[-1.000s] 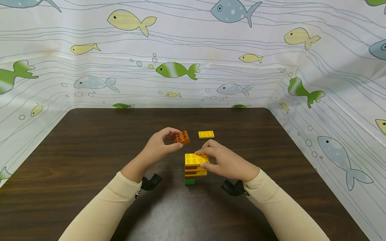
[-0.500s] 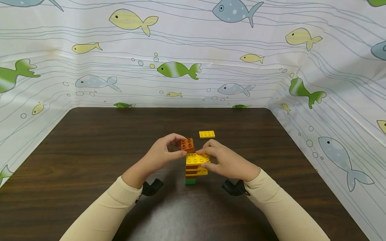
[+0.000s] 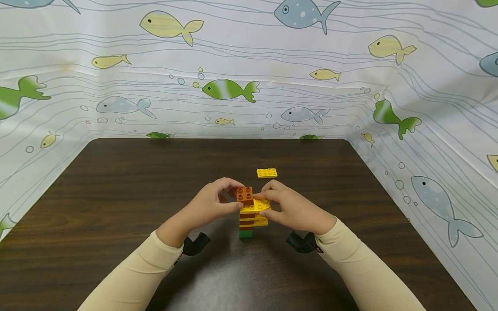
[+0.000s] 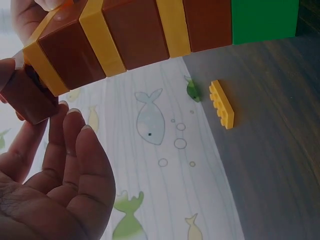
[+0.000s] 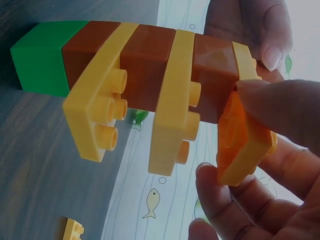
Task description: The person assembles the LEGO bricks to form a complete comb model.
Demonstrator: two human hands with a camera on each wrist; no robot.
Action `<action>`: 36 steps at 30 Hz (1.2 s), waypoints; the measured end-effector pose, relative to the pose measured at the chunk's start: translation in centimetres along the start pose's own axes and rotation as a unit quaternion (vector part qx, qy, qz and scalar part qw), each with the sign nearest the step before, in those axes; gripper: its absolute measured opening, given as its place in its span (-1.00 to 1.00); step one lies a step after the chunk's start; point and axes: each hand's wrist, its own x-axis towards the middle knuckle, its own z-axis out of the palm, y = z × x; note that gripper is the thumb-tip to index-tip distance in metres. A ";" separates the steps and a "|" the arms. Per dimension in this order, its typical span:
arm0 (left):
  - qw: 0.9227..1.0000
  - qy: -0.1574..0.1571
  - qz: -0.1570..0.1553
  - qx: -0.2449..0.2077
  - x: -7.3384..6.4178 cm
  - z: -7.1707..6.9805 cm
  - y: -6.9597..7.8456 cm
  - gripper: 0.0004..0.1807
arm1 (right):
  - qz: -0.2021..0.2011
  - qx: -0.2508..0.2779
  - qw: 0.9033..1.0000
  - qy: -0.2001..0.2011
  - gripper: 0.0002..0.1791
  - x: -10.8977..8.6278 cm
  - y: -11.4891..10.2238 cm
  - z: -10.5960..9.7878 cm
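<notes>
A toy-brick tower stands in the middle of the table, with a green brick (image 3: 246,233) at its base and brown bricks (image 5: 150,65) alternating with yellow plates above. The plates jut out to the right, studs up. My left hand (image 3: 210,202) pinches a brown four-stud brick (image 3: 245,195) between thumb and fingers. That brick is at the left end of the top yellow plate (image 3: 264,206); the left wrist view shows it tilted against the plate's edge. My right hand (image 3: 293,208) grips this plate's overhanging end, thumb in front and fingers behind.
A loose yellow plate (image 3: 266,173) lies studs up on the dark wooden table (image 3: 155,172) behind the tower. A white fish-print curtain (image 3: 249,56) closes off the back and sides. Black wrist mounts (image 3: 196,244) hang below both wrists.
My left hand has brought the brown brick right and down, from the air left of the tower to its top. My right hand has kept its hold on the top yellow plate.
</notes>
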 end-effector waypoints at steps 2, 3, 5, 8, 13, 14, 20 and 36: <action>1.000 -0.003 0.003 0.001 0.0 0.0 0.0 -0.59 | 0.001 0.001 1.000 0.000 -0.54 0.0 -0.1 0.0; 1.000 -0.005 0.005 0.003 0.0 0.0 0.0 -0.59 | 0.001 0.000 1.000 0.000 -0.54 0.0 -0.1 0.0; 1.000 -0.008 0.005 0.008 -0.1 0.0 0.1 -0.60 | 0.002 -0.003 1.000 0.000 -0.53 0.0 -0.1 -0.1; 1.000 -0.012 0.006 0.014 -0.1 0.1 0.1 -0.61 | 0.006 -0.006 1.000 0.001 -0.53 0.0 -0.1 0.0; 1.000 -0.012 0.006 0.028 -0.3 0.2 0.3 -0.62 | 0.001 -0.006 1.000 0.003 -0.53 0.0 -0.1 0.0; 0.999 -0.011 0.007 0.033 -0.3 0.2 0.4 -0.63 | -0.001 -0.006 1.000 0.004 -0.52 0.0 0.0 0.0; 0.998 -0.005 0.011 0.064 -0.3 0.3 0.8 -0.63 | -0.013 -0.002 1.000 0.005 -0.52 0.0 0.2 0.0; 0.996 -0.018 0.003 0.090 0.0 0.1 1.1 -0.65 | -0.019 0.024 0.999 0.033 -0.47 -0.1 0.4 0.5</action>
